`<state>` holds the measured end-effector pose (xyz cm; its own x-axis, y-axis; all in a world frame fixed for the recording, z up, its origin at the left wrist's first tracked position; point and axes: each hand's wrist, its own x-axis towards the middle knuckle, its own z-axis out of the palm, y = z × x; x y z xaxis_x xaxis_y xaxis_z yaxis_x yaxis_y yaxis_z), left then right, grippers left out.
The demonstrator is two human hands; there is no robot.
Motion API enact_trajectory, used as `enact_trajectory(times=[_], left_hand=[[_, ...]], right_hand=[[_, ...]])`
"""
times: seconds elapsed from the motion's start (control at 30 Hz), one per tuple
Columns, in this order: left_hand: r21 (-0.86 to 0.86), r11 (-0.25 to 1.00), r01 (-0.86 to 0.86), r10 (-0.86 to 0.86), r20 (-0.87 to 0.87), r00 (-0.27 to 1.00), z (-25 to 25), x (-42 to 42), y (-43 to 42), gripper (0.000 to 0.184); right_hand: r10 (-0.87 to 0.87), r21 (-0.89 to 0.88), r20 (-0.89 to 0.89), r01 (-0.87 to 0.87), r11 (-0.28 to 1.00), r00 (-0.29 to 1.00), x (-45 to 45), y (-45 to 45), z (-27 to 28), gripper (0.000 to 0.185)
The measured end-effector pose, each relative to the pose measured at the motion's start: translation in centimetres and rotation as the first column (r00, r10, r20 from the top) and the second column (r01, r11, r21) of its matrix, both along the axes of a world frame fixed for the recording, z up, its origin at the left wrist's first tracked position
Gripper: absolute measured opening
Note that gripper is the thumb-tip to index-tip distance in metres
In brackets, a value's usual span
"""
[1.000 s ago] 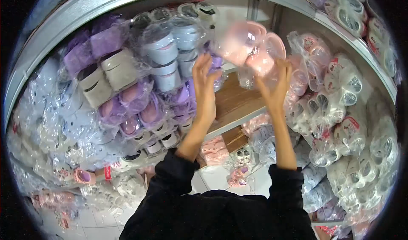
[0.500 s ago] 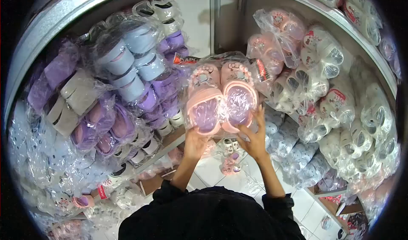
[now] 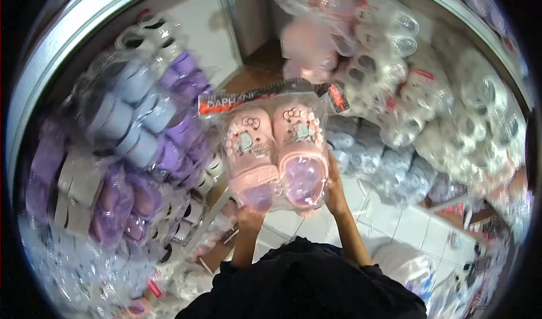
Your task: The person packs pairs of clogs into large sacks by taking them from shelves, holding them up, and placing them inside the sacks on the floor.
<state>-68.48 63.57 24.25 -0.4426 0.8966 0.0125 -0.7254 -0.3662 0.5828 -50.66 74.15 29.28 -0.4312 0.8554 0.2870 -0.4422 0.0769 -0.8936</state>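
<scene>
A pair of pink clogs (image 3: 252,141) with cat-face and flower decorations and purple insoles lies inside a clear plastic bag (image 3: 270,105) with a black and red printed header. I hold it up in front of me, toes pointing away. My left hand (image 3: 250,217) grips the bag's lower left corner at the heel of the left clog. Along the right edge, my right hand (image 3: 334,186) holds the bag beside the right clog. The fingers of both hands are partly hidden behind the bag.
Bagged purple clogs (image 3: 121,203) and light blue ones (image 3: 132,107) are stacked on the left. On the right are piles of bagged white clogs (image 3: 480,104), pink clogs (image 3: 309,39) and grey-blue clogs (image 3: 384,164). White floor tiles (image 3: 387,217) show below.
The view has swung so the shelves sit further left. My right hand has moved from the bag's lower front to its right side. The bag's printed header now shows more fully.
</scene>
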Motion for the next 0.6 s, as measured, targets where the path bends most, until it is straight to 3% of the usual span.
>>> enact_trajectory(times=[0.07, 0.17, 0.3, 0.33, 0.4, 0.47, 0.53, 0.6], left_hand=[[0.121, 0.99, 0.07, -0.06, -0.081, 0.995, 1.9, 1.6, -0.3, 0.061], [0.103, 0.977, 0.189, -0.181, -0.078, 0.98, -0.4, 1.7, -0.9, 0.062], [-0.033, 0.936, 0.351, -0.351, -0.016, 0.936, -6.3, 0.1, -1.8, 0.063], [-0.06, 0.914, 0.4, -0.402, -0.009, 0.916, -7.7, -0.4, -1.9, 0.064], [-0.101, 0.864, 0.492, -0.495, 0.0, 0.869, -9.9, -1.4, -2.2, 0.064], [-0.143, 0.806, 0.574, -0.581, -0.003, 0.814, -11.2, -1.9, -1.5, 0.065], [-0.191, 0.746, 0.638, -0.65, 0.0, 0.76, -10.8, -0.7, -0.4, 0.065], [-0.222, 0.685, 0.694, -0.711, 0.003, 0.703, -10.6, 0.4, 0.6, 0.065]], right_hand=[[0.152, -0.182, -0.091, -0.167, 0.969, 0.984, 1.5, -1.3, -2.4, 0.089], [0.125, -0.27, -0.14, -0.16, 0.949, 0.982, 3.1, -4.0, -3.9, 0.094], [0.08, -0.246, 0.089, -0.056, 0.968, 0.993, 5.7, -7.6, -4.8, 0.102], [0.007, -0.15, 0.105, 0.008, 0.989, 0.994, 6.2, -8.2, -6.0, 0.103], [-0.037, -0.264, 0.088, 0.059, 0.963, 0.995, 6.9, -10.3, -5.6, 0.101], [-0.088, -0.296, 0.038, 0.096, 0.95, 0.995, 7.3, -12.2, -5.6, 0.097], [-0.207, -0.239, 0.077, 0.219, 0.946, 0.975, 8.0, -13.9, -7.2, 0.097], [-0.294, -0.29, 0.103, 0.312, 0.905, 0.95, 9.1, -15.5, -7.8, 0.096]])
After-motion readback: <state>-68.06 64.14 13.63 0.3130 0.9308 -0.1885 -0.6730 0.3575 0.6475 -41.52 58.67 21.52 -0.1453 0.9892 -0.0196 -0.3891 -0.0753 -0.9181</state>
